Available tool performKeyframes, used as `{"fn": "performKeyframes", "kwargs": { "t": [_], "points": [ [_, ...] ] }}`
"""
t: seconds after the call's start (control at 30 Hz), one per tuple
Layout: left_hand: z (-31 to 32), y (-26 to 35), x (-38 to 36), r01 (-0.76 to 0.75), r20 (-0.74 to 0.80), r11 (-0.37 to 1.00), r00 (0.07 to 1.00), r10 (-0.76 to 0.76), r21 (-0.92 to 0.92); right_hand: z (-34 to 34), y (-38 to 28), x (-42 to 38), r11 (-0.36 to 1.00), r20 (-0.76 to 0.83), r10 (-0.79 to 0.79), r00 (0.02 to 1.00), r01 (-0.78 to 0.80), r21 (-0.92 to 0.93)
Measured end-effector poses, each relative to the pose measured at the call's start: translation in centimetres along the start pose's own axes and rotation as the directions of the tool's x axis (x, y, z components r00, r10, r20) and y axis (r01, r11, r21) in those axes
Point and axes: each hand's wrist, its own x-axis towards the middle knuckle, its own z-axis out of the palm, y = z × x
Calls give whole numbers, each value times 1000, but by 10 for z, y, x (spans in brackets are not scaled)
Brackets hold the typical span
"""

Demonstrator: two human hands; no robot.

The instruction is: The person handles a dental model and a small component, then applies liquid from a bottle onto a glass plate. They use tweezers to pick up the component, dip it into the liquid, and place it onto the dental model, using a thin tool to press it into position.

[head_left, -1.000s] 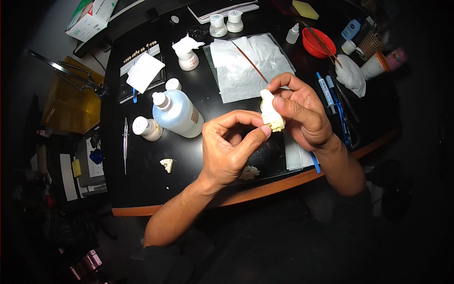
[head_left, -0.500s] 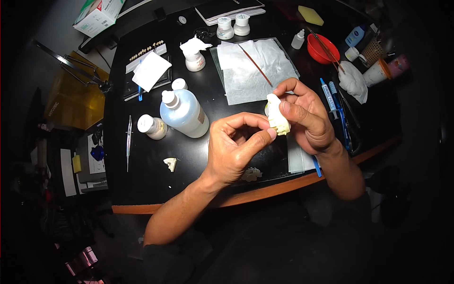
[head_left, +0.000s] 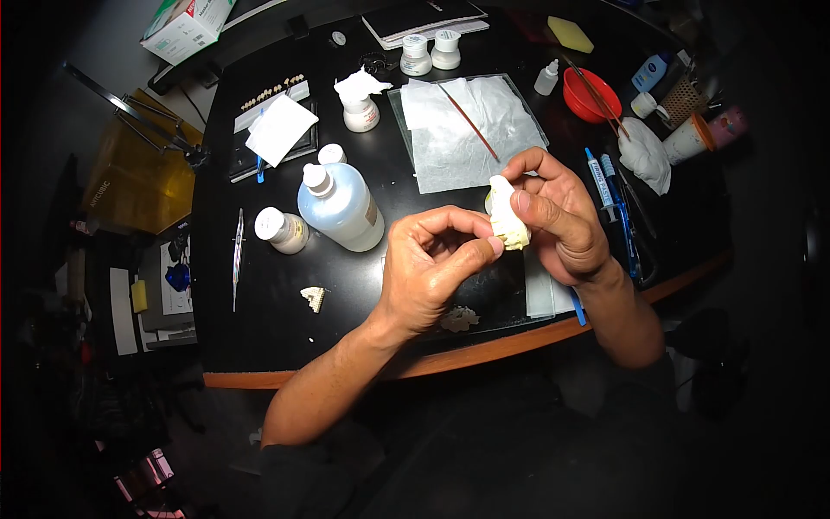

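Note:
A pale cream dental model (head_left: 508, 216) is held up over the front of the desk. My right hand (head_left: 566, 221) is closed on it, with the thumb across its face and the fingers behind. The thumb and index finger of my left hand (head_left: 432, 268) pinch together at its lower left end; whether a small piece sits between those fingertips is hidden. Below them, a crumbled pale patch (head_left: 460, 319) lies on the desk. Left of my left wrist rests a smaller model piece (head_left: 313, 298).
A large pump bottle (head_left: 341, 208) and a white-capped jar (head_left: 281, 230) stand left of my hands. Beyond them, a brush (head_left: 469, 121) lies on white tissue (head_left: 432, 160). On the right are a red bowl (head_left: 588, 97) and a firing paste syringe (head_left: 600, 186).
The view has shifted slightly. Both hands keep nearly the same hold on the dental model, which looks turned a very little.

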Motion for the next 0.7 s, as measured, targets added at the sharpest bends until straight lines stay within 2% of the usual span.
{"fn": "performKeyframes", "kwargs": {
  "t": [0.7],
  "points": [
    [1,1,1,-29,2,1000,1000,29,10,1,1,0,1000,11,-12,1000,12,-17]
  ]
}}
